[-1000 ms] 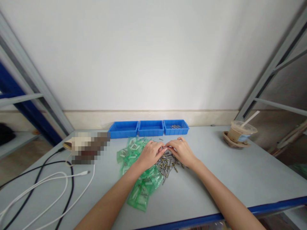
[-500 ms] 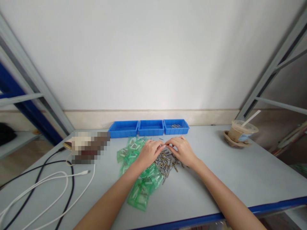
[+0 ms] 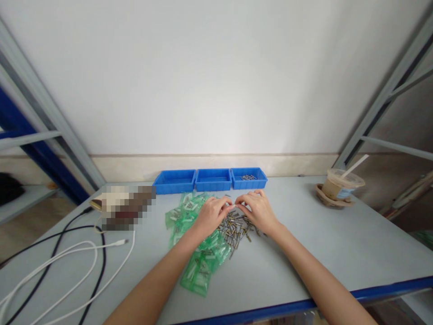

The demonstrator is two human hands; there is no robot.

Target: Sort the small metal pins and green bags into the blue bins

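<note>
Fingers of left hand (image 3: 210, 216) and right hand (image 3: 260, 212) narrow, tips close together by metal pins (image 3: 236, 234) and green bags (image 3: 196, 276) on bench (image 3: 291, 271); grip contents unclear. Apparently fine two-handed handling; steady fingertips needed.

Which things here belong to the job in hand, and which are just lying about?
Apparently in the job:
metal pins
green bags
blue bins, one holding pins
small piece between left hand and right hand

Lying about:
drink cup
cardboard holder
white cable
black cable
blurred item
</note>
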